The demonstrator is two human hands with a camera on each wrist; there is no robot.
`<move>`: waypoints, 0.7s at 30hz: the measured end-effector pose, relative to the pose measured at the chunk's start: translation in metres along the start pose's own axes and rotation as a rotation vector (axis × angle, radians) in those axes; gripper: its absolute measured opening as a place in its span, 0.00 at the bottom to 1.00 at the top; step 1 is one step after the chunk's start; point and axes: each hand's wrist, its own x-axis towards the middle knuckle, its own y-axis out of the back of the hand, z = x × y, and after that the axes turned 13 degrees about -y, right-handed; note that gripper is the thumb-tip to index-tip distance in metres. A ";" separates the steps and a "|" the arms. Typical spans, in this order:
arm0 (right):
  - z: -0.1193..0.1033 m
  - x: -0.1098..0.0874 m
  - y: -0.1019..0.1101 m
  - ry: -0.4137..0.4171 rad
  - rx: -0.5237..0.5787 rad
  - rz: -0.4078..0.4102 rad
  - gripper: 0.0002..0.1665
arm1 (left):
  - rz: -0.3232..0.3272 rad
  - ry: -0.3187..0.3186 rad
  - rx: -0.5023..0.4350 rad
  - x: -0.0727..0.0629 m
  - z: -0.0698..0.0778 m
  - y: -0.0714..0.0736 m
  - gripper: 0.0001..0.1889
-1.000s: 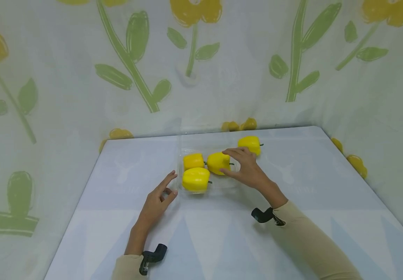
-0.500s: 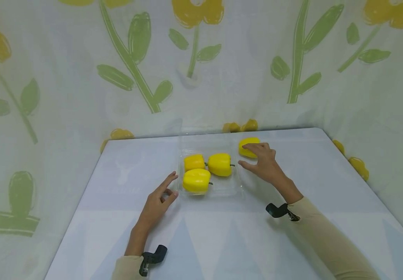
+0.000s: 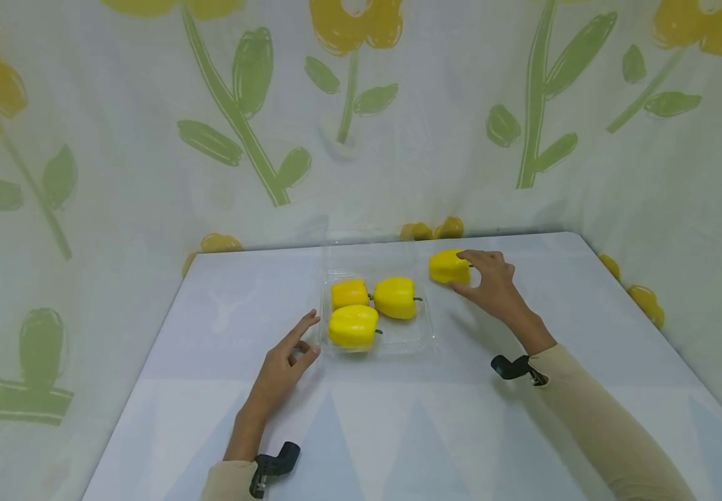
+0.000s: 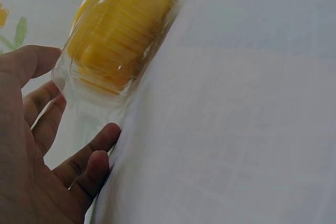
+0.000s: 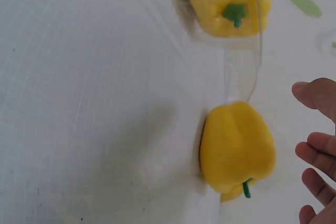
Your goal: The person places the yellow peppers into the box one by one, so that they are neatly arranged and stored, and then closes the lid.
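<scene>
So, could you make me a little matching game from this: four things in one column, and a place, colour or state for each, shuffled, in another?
Things:
1. Left hand
2. Clear plastic container
3. Right sleeve
4. Right hand

Place, colour or state:
A. Near the lone bell pepper
B. Beige
C. Holding three yellow bell peppers
D. Beside the container's left side

Pairs: 1-D, 2-C, 3-B, 4-A

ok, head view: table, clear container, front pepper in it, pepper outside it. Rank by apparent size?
1. Table
2. Clear container
3. Front pepper and outside pepper: not ranked. The front one is nearer the camera, and the right hand overlaps part of the outside one.
</scene>
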 end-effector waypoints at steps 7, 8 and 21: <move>0.010 0.006 0.000 -0.077 -0.045 -0.037 0.40 | 0.004 0.006 0.007 -0.002 -0.001 -0.002 0.29; 0.011 0.007 0.001 -0.083 -0.048 -0.042 0.40 | 0.005 0.007 0.008 -0.002 -0.001 -0.002 0.29; 0.027 0.021 0.005 -0.113 -0.075 -0.085 0.45 | 0.009 0.002 0.025 0.000 -0.001 -0.002 0.29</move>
